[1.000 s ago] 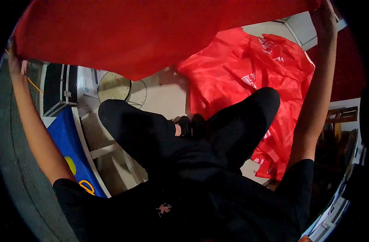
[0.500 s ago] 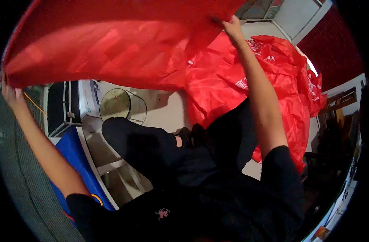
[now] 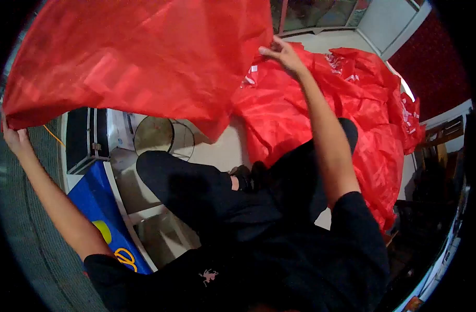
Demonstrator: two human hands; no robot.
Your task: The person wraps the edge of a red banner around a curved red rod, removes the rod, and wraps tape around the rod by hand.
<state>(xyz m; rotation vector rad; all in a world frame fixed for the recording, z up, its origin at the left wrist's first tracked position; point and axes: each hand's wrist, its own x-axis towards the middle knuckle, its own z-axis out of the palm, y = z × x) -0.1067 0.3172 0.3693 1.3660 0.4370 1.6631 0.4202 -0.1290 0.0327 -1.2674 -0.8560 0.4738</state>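
Red sheet (image 3: 144, 67) up in front, L hand (image 3: 16, 140) at corner

L hand is closed on the corner. R hand (image 3: 284, 56) is partly open at the other edge; cannot tell if it grips. Crumpled red cloth (image 3: 373, 130) w/ white print lies on the floor (image 3: 223, 141).

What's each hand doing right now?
Left hand: closed on the edge of a thin red fabric sheet.
Right hand: fingers parted beside it, contact unclear.

a black short-sleeved t-shirt (image 3: 248, 265) with a small pinkish figure print (image 3: 208, 275), black trousers (image 3: 196, 192) and dark shoes (image 3: 243, 178).
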